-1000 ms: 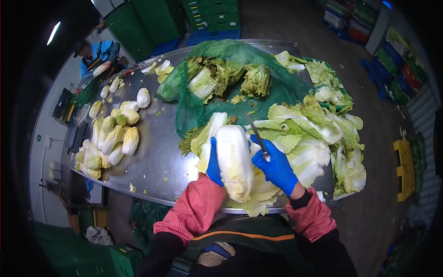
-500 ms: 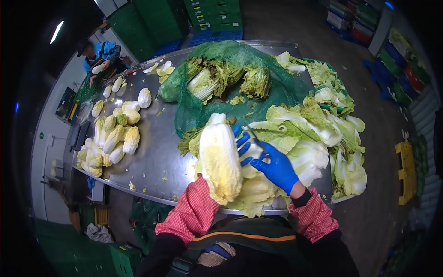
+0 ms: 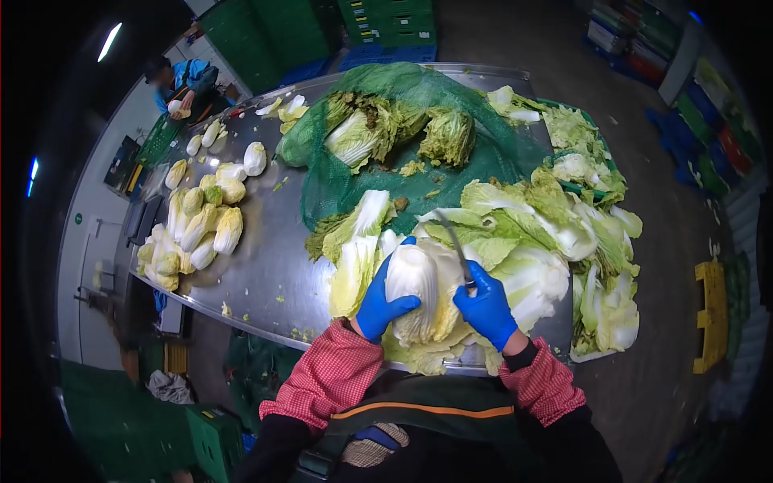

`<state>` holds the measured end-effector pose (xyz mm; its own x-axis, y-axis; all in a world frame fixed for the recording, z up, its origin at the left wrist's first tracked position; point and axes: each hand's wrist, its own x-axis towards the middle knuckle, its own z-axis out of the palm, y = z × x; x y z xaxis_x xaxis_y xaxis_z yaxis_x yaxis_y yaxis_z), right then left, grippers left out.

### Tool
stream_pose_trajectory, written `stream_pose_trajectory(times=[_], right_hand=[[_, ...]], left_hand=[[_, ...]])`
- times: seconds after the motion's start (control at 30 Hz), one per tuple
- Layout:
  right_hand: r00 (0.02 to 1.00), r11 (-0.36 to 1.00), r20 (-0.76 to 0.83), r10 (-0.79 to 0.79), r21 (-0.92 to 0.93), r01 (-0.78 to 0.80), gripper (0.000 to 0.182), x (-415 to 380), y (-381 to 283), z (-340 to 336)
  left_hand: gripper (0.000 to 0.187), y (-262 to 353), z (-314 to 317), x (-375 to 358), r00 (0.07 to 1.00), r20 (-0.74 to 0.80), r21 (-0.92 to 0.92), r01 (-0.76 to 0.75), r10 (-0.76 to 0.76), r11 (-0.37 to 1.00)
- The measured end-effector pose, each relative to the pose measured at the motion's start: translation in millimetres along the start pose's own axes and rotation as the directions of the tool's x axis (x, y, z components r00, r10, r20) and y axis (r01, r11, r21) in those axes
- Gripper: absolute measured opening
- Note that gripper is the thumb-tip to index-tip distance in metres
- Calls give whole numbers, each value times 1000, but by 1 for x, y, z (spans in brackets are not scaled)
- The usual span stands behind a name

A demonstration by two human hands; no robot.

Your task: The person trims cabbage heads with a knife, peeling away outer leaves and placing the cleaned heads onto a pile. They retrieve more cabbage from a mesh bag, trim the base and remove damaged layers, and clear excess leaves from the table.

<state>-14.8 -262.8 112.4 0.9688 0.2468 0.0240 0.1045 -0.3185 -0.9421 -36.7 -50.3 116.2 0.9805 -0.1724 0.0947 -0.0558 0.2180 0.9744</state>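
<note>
A head of napa cabbage [image 3: 412, 282] is tilted with its pale, cut base end towards me, just above the near table edge. My left hand [image 3: 377, 304], in a blue glove, wraps its left side with the thumb across the front. On the other side my right hand [image 3: 486, 307], gloved alike, grips a knife [image 3: 454, 241] whose blade points up and away. Loose outer leaves [image 3: 354, 278] lie just left of the cabbage. More large leaves [image 3: 527, 282] are heaped to the right of my right hand.
A green mesh sack [image 3: 403, 80] with untrimmed cabbages [image 3: 447, 137] lies across the metal table [image 3: 266, 266]. Trimmed cabbages [image 3: 193, 225] are piled at left. Crates of leaves [image 3: 592, 165] line the right side. A person [image 3: 189, 88] works at the far left end.
The cabbage has turned and shifted right, its base now towards me. My left hand, hidden behind it before, shows on its left side. My right hand has moved slightly down, fingers now closed.
</note>
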Motion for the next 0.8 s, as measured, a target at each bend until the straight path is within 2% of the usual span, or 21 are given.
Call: stream_pose_trajectory(times=[0.03,0.1,0.13,0.17,0.2,0.23,0.27,0.33,0.37,0.4,0.43,0.47,0.53,0.6,0.63,0.67,0.7,0.8], right_hand=[[999,998,-36,26,64,-23,38,3,7,-4],[991,979,-102,87,194,-66,34,10,24,-13],[985,975,-138,101,212,-70,29,13,26,-21],[983,982,-146,113,164,-89,30,18,41,-28],[984,990,-160,84,-102,-101,33,21,39,-33],[985,926,-168,51,-361,-110,36,22,36,-38],[983,944,-177,-39,-329,-22,40,20,28,-38],[954,950,-205,-220,-266,163,50,16,5,-34],[984,979,-61,-170,-127,161,58,15,-1,-35],[993,987,119,-12,161,-7,57,15,-10,-37],[941,891,327,87,396,-220,57,15,-16,-37],[957,880,289,27,447,-159,55,17,-9,-29],[974,908,227,-18,411,-79,55,18,2,-34],[976,917,202,-84,399,-4,56,15,2,-39],[964,914,265,-17,395,-92,57,14,0,-41],[942,905,331,50,384,-182,57,12,0,-41],[911,892,397,112,363,-268,57,11,-1,-42],[846,849,503,177,356,-390,51,11,-8,-45]], left_hand=[[94,1,2,1,1000,22,-12,-10,11,1000],[94,-3,5,-1,993,74,-349,112,-92,930],[95,-1,8,-1,985,112,-503,170,-131,848],[95,1,14,1,987,86,-620,162,-139,768],[95,13,27,3,987,62,-725,149,-151,672],[95,23,37,7,985,41,-816,130,-167,564],[102,27,43,12,975,18,-810,144,-221,569],[99,20,43,22,988,60,-849,125,-141,513],[97,16,45,25,991,77,-869,120,-107,481],[91,19,55,29,981,3,-861,102,-196,498],[86,23,65,33,957,-72,-851,88,-282,518],[82,9,60,31,950,-81,-816,112,-303,567],[80,1,51,28,928,-76,-711,206,-365,673],[77,-11,44,22,981,-90,-475,111,-174,873],[78,-14,41,19,994,-77,-339,53,-84,939],[87,-16,42,11,979,-132,-257,115,-153,960],[87,-13,42,7,983,-107,-264,119,-152,957],[89,-3,32,2,991,-15,-274,124,-133,954]])
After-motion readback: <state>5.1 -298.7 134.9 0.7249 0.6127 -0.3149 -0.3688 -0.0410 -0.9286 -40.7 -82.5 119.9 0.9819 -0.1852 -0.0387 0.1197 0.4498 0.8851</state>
